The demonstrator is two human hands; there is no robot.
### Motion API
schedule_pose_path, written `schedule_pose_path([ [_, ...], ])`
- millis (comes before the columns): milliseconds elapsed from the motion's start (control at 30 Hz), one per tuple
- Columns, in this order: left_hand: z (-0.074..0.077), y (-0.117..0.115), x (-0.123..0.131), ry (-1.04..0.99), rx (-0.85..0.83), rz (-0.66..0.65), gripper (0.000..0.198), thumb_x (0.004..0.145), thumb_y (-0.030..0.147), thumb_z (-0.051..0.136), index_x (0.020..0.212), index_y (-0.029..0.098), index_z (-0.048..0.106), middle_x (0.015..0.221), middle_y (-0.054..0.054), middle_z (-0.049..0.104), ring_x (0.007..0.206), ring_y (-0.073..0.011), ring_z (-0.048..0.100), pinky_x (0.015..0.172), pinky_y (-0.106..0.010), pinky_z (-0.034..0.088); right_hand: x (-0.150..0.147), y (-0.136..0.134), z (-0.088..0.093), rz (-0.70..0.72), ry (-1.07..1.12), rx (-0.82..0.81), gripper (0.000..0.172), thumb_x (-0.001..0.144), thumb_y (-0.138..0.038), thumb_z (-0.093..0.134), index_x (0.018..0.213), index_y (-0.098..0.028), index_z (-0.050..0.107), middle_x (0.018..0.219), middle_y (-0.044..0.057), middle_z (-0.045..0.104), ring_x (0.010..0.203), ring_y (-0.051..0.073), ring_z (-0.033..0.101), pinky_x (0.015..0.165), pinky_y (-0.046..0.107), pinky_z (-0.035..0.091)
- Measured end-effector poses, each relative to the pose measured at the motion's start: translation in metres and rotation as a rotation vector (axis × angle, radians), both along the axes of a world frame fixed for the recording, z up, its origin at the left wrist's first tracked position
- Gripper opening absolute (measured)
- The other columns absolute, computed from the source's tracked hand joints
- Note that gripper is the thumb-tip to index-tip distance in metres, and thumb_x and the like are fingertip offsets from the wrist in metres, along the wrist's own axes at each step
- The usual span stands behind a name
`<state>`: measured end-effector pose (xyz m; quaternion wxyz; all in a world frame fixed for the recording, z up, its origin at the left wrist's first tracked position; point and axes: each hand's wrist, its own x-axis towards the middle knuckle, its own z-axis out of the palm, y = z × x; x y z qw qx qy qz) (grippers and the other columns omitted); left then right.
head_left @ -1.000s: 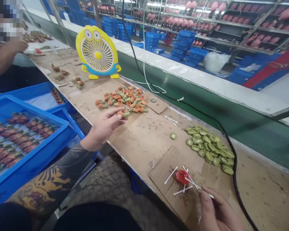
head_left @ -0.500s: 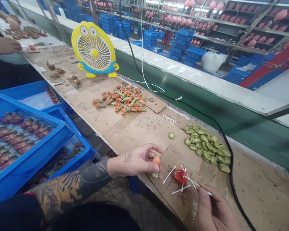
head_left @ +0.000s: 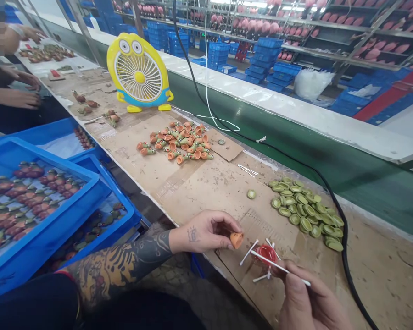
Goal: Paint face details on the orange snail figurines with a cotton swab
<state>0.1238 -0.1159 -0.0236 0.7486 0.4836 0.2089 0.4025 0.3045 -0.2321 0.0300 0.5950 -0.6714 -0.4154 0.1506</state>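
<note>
My left hand (head_left: 209, 233) pinches a small orange hollow piece (head_left: 236, 240) between thumb and fingers, just left of a small red pot (head_left: 266, 253). In my right hand (head_left: 304, 293) is a cotton swab (head_left: 280, 266), held at its near part, its far tip over the red pot. Several more swabs lie around the pot on the cardboard. A pile of orange-and-green hollow pieces (head_left: 182, 142) lies farther along the table. To the right is a heap of green oval pieces (head_left: 306, 208), with a single green oval (head_left: 251, 194) apart from it.
A yellow fan (head_left: 139, 75) stands near the back edge. Spare swabs (head_left: 248, 170) lie mid-table. A black cable (head_left: 344, 238) runs along the right. Blue trays (head_left: 89, 183) with finished-looking figures stand at left. Another person's hands (head_left: 20, 89) are at far left.
My right hand has raised the swab's tip from inside the red pot to above it. My left hand has turned the orange piece, and the view has shifted slightly.
</note>
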Motion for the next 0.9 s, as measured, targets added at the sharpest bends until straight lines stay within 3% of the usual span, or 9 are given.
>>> schedule_pose_path([
  [133, 0.005, 0.0, -0.002, 0.02, 0.134, 0.012, 0.034, 0.078, 0.034, 0.094, 0.101, 0.014, 0.079, 0.108, -0.014, 0.078, 0.104, -0.0207, 0.075, 0.095, -0.034, 0.061, -0.007, 0.01, -0.004, 0.036, -0.02, 0.062, 0.024, 0.091, -0.042, 0.081, 0.088, -0.019, 0.077, 0.088, 0.005, 0.079, 0.078, 0.017, 0.076, 0.082, 0.028, 0.06],
  [367, 0.006, 0.0, -0.002, 0.05, 0.143, -0.03, 0.039, 0.079, 0.041, 0.093, 0.105, 0.014, 0.081, 0.112, -0.016, 0.08, 0.107, -0.024, 0.076, 0.096, -0.037, 0.061, -0.014, 0.016, -0.002, -0.01, 0.011, 0.002, 0.035, 0.089, -0.052, 0.08, 0.086, -0.018, 0.077, 0.085, 0.007, 0.08, 0.08, 0.021, 0.078, 0.083, 0.031, 0.061],
  [533, 0.006, 0.0, -0.003, 0.065, 0.173, -0.042, 0.039, 0.081, 0.04, 0.091, 0.108, 0.014, 0.081, 0.114, -0.017, 0.08, 0.107, -0.0244, 0.076, 0.097, -0.037, 0.061, -0.002, 0.015, -0.002, 0.15, -0.048, -0.1, 0.04, 0.092, -0.055, 0.076, 0.091, -0.015, 0.077, 0.089, 0.011, 0.08, 0.085, 0.026, 0.079, 0.085, 0.038, 0.063],
  [733, 0.008, 0.001, -0.004, 0.092, 0.199, -0.07, 0.04, 0.084, 0.04, 0.089, 0.113, 0.013, 0.081, 0.117, -0.019, 0.08, 0.109, -0.0243, 0.076, 0.1, -0.036, 0.059, -0.011, 0.016, -0.002, 0.024, -0.076, -0.048, 0.04, 0.094, -0.055, 0.073, 0.091, -0.015, 0.075, 0.088, 0.01, 0.079, 0.084, 0.026, 0.078, 0.083, 0.036, 0.063],
  [900, 0.01, 0.001, -0.006, 0.155, 0.184, -0.103, 0.048, 0.086, 0.049, 0.085, 0.118, 0.014, 0.08, 0.119, -0.019, 0.079, 0.109, -0.0242, 0.074, 0.1, -0.036, 0.058, -0.014, 0.016, 0.0, 0.005, -0.099, -0.038, 0.04, 0.095, -0.056, 0.073, 0.09, -0.016, 0.074, 0.088, 0.01, 0.079, 0.084, 0.026, 0.078, 0.083, 0.037, 0.063],
])
